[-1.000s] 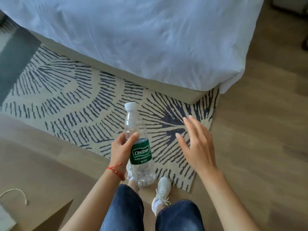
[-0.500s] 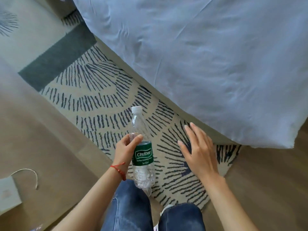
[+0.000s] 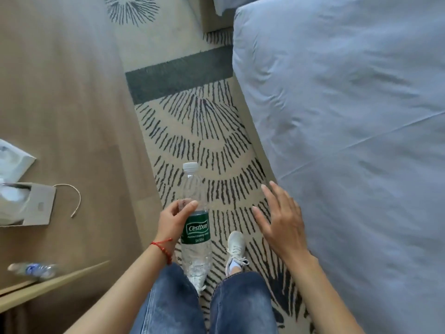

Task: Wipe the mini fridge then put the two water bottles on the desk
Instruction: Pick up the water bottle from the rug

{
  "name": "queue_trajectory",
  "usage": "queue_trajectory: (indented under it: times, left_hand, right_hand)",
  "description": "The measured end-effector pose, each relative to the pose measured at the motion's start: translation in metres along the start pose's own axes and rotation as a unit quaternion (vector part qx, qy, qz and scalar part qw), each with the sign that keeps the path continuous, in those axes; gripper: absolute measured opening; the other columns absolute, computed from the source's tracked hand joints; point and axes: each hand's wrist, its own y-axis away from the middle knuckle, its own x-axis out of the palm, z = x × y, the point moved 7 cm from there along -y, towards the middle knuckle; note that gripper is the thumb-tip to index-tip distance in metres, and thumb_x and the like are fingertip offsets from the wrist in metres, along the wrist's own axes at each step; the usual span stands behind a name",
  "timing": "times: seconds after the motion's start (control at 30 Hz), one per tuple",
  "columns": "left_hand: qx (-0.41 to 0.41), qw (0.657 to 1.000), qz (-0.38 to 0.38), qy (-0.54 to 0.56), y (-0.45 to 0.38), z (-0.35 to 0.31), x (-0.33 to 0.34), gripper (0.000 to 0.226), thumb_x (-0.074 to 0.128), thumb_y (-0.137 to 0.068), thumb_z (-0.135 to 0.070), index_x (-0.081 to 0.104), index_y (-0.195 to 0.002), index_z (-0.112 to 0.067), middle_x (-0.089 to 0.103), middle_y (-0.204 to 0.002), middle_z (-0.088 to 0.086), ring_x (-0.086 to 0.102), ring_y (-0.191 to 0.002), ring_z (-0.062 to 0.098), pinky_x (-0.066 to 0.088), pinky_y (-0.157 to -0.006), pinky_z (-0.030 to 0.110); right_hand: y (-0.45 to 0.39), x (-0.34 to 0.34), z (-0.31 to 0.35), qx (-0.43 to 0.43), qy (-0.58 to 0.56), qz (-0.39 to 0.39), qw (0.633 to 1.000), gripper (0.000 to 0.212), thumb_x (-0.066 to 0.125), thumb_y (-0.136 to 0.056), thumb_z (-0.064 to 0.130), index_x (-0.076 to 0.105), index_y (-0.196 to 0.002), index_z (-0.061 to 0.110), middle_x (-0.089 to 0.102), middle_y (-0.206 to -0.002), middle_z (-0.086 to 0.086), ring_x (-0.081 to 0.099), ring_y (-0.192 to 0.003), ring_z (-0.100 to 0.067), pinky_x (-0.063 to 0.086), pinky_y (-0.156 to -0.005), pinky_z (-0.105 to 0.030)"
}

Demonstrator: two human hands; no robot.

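The left hand (image 3: 173, 219) wraps around one water bottle (image 3: 195, 227), held out in front over the rug (image 3: 204, 150). The bottle stands almost straight up, cap on top. The right hand (image 3: 280, 219) is flat with fingers spread, holding nothing. A second bottle (image 3: 32, 270) lies sideways on the desk (image 3: 48, 285).

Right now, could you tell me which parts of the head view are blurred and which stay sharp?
Head view: the green-labelled bottle in the left hand reads sharp; the second bottle at lower left is smeared; the bed edge bows from wide-angle distortion.
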Motion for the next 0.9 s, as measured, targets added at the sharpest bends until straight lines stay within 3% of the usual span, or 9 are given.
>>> queue_trajectory:
  times: [0.17,0.43,0.57,0.9]
  left_hand:
    - [-0.021,0.997,-0.053,0.056,-0.016,-0.013,-0.004,0.002,0.062,-0.082,-0.017,0.062,-0.084,-0.018,0.065,-0.082,0.003,0.062,-0.071,0.014,0.049,-0.051,0.013]
    - [-0.05,0.971,-0.127,0.195,-0.032,-0.016,-0.052,0.004,0.062,-0.082,-0.012,0.061,-0.085,-0.01,0.064,-0.076,0.004,0.064,-0.054,0.003,0.048,-0.047,0.014]
    - [-0.054,0.958,-0.178,0.219,-0.051,-0.014,-0.106,0.004,0.061,-0.082,-0.014,0.061,-0.084,-0.011,0.064,-0.076,0.003,0.064,-0.052,0.001,0.047,-0.045,0.012]
    - [-0.079,0.924,-0.233,0.294,-0.108,-0.028,-0.241,0.006,0.062,-0.081,-0.017,0.063,-0.085,-0.013,0.067,-0.08,0.005,0.066,-0.058,0.008,0.051,-0.05,0.017]
  right_hand:
    - [-0.064,-0.006,0.012,-0.091,0.005,0.041,0.995,0.052,0.04,-0.089,0.04,0.05,-0.127,0.006,0.054,-0.128,-0.018,0.052,-0.116,-0.033,0.04,-0.096,-0.042]
    - [-0.133,0.029,0.069,-0.167,0.004,0.086,0.982,0.05,0.051,-0.087,0.032,0.048,-0.129,0.006,0.052,-0.131,-0.018,0.048,-0.121,-0.031,0.033,-0.099,-0.038]
    - [-0.156,0.061,0.121,-0.216,0.017,0.118,0.969,0.052,0.046,-0.089,0.037,0.047,-0.129,0.005,0.052,-0.131,-0.019,0.048,-0.121,-0.032,0.035,-0.1,-0.041]
    - [-0.222,0.134,0.291,-0.303,0.033,0.152,0.94,0.05,0.06,-0.088,0.028,0.048,-0.13,0.004,0.049,-0.134,-0.02,0.046,-0.123,-0.034,0.037,-0.101,-0.047]
